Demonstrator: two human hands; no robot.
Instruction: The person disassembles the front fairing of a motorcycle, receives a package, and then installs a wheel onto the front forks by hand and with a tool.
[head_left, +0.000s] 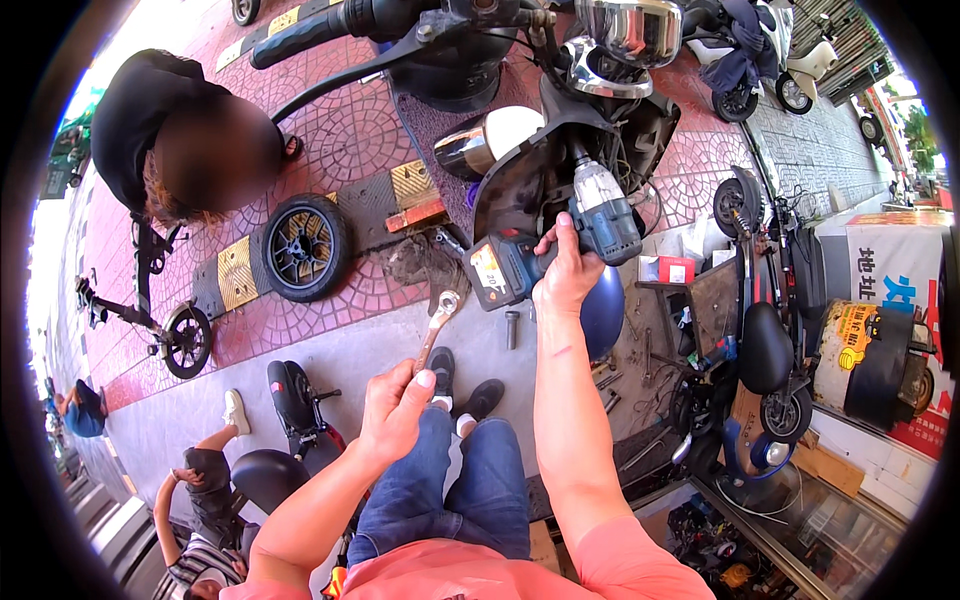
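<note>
My right hand (565, 260) grips a blue-and-black cordless impact wrench (610, 225) by its handle; its battery sticks out to the left, and its silver nose points forward into the opened, dark front housing (505, 188) of a scooter, below chrome parts (625, 30). Whether the tip is engaged I cannot tell. My left hand (395, 405), closed lower and to the left, holds a ring-ended metal wrench (438, 320) upright by its shank. Beyond that wrench a dirty rag (415, 262) lies on the ground, and a bolt (512, 328) lies to its right.
A loose wheel (305, 247) lies at left near a speed-bump strip (238, 280) and a person (140, 120) in black. Another seated person (195, 520) is at lower left. Scattered tools (648, 355), a small scooter (765, 350) and a display case (765, 530) crowd the right side.
</note>
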